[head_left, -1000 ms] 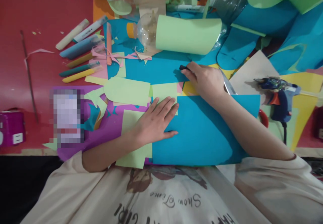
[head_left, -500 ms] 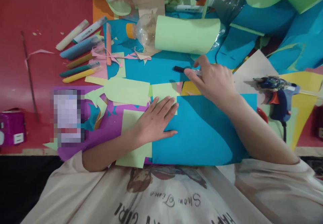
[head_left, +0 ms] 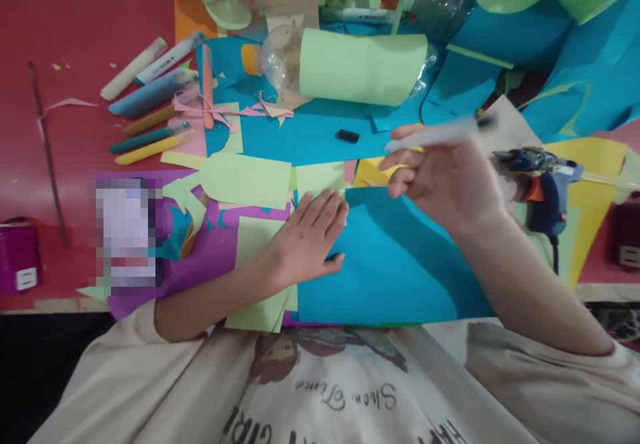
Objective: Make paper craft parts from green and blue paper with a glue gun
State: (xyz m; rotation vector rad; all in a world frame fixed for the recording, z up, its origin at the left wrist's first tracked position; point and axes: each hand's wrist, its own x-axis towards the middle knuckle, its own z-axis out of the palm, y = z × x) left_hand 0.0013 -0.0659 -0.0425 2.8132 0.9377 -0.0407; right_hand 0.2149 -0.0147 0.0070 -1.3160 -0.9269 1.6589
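The large blue card lies flat on the worktop before the person, and good work here depends on keeping it from sliding. The left hand presses down palm first, fingers slightly spread, across the card's corner and the small green paper; light, even pressure seems best, since the layered scraps could shift. The right hand is raised beyond the card's far edge, fingers curled around a marker; blur hides exactly which fingertips pinch it. The marker points leftward and lies nearly level, so a lower, more upright hold would probably give steadier control. Its black cap lies loose to the left of that hand and is best kept within reach.

As for writing, the shirt reads "Show Time" upside down, with "GIRL" and part of another word cut off below. The glue gun bears a pale label too small to read. The phone is pixelated. Print on the white pen is illegible.
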